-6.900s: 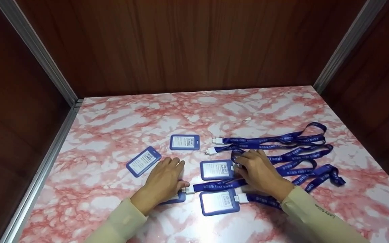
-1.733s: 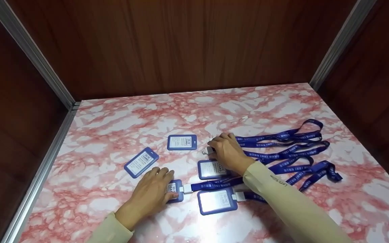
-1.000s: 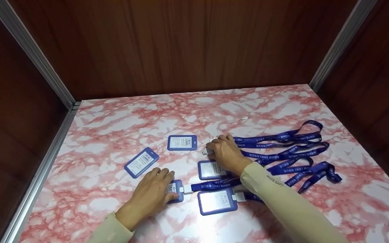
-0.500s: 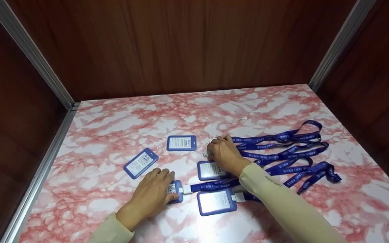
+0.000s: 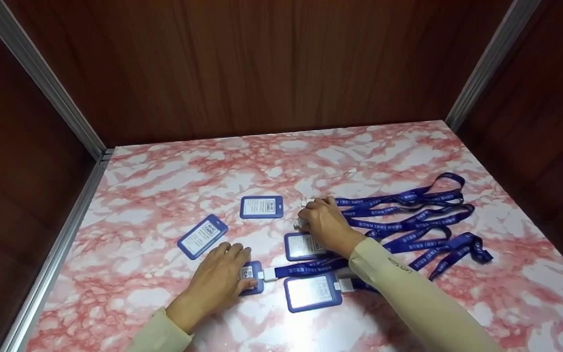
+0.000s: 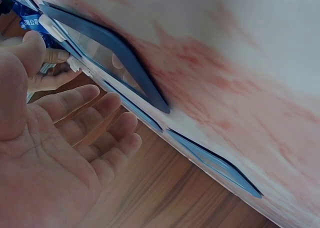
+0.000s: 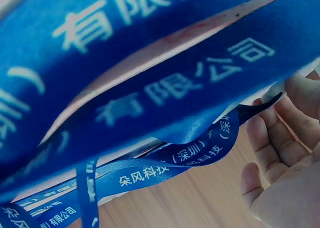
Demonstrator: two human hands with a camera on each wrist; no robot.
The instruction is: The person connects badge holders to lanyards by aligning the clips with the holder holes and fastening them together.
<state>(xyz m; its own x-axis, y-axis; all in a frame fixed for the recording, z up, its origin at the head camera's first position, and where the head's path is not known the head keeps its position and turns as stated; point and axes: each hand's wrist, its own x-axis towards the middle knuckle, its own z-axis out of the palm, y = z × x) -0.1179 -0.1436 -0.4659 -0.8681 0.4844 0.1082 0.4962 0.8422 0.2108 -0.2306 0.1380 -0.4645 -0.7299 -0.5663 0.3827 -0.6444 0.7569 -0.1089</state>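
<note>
Marbled tabletop (image 5: 140,188) — left hand (image 6: 55,145) seen palm-side only in left wrist view.

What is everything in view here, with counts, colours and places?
Badge holders: five, blue with white cards, centre and left.
Lanyards: at least four, blue with white print, overlapping on the right.
Clips: four visible, white, at lanyard ends.
Tabletop: one, red and white marbled, under the badges.
Wall panels: three, brown wood-grained, back and both sides.
Metal posts: two, grey, at the back corners.
Sleeves: two, beige, on both forearms.
Left hand: one, resting on a badge holder.
Right hand: one, holding a clip.
</note>
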